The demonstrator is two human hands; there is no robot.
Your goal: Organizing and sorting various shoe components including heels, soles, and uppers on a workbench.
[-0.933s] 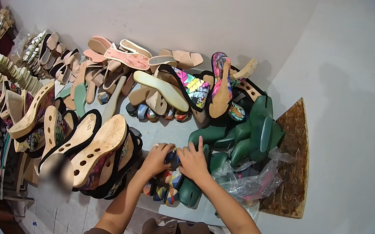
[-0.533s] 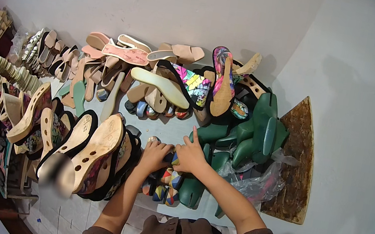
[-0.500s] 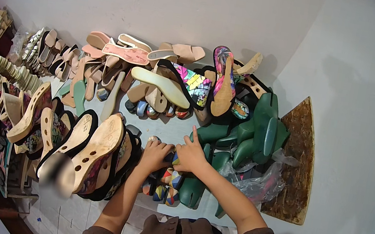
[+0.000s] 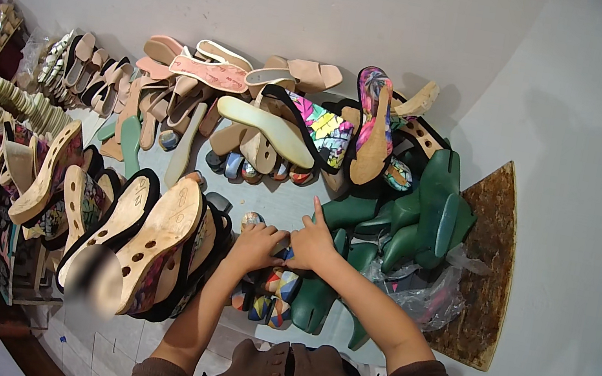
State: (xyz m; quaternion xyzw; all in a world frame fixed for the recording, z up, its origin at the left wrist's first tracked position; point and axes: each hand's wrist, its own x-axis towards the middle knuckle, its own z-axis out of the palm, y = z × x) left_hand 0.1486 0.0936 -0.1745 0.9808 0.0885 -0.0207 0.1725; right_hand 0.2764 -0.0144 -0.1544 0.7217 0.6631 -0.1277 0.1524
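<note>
My left hand [image 4: 257, 249] and my right hand [image 4: 313, 247] meet over a cluster of small multicoloured shoe heels. Between them sits a blue patterned heel [image 4: 283, 254], partly hidden, with the bent fingers of both hands closed about it. My right index finger points forward, away from the heel. Closer to me lie several more patterned heels [image 4: 287, 288] in rows. One rounded patterned heel [image 4: 253, 220] stands just beyond my left fingers. Green shoe lasts [image 4: 313, 306] lie directly to the right of the cluster, under my right forearm.
Wooden-soled wedge sandals [image 4: 162, 244] crowd the left side. Pink and beige sandals [image 4: 212, 74] and floral sandals [image 4: 318, 131] line the back. More green lasts [image 4: 438, 199], clear plastic wrap [image 4: 434, 298] and a brown board [image 4: 479, 289] stand at right, near the wall.
The head view has shifted slightly. Both hands stay at the patterned heels, with only small movements of the fingers; the surrounding shoes and lasts lie as before.
</note>
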